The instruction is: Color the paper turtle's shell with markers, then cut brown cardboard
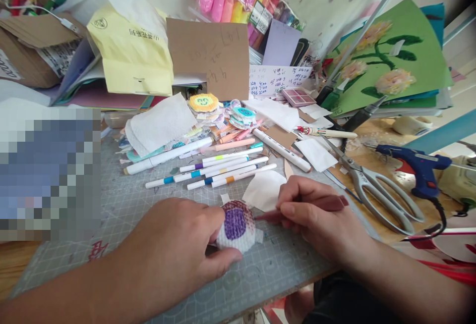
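My left hand (186,240) pinches the left edge of a small round white textured disc (238,242) on the grey cutting mat (238,284). A purple patch fills the disc's middle, and maroon colour runs along its upper right edge. White tabs stick out at its top left and lower right. In my right hand (312,215) is a maroon marker (330,203), its tip at the disc's right edge. Behind the disc lies a piece of white paper (262,190). Several white markers (223,168) with coloured bands lie farther back.
Grey-handled scissors (379,190) and a blue glue gun (416,165) lie at the right. Finished-looking discs, one yellow and orange (203,102), one turquoise (243,114), sit among paper scraps. A brown card (208,51) stands behind. A green flower picture (390,56) leans at the back right.
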The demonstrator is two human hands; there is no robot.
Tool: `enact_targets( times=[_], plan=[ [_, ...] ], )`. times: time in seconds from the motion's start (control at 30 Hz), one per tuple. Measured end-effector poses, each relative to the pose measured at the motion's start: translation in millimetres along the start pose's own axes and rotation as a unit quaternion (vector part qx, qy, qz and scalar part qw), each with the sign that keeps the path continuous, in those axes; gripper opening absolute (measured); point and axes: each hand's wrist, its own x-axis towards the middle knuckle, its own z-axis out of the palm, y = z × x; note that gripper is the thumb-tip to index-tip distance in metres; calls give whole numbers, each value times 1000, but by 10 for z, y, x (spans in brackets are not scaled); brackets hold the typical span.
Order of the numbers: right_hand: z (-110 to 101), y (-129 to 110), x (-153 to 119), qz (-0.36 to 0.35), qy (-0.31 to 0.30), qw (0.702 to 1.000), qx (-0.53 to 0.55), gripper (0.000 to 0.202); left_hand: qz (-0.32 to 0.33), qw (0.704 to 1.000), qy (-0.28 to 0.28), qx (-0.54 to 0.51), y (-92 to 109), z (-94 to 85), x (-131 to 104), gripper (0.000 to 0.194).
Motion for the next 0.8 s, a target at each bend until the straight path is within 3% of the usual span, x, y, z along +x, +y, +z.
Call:
enact_targets(
  times=[0.8],
  plan=[
    [50,-102,-24,-12,-35,997,-64,15,-26,998,-45,-27,9,-41,38,25]
  ],
)
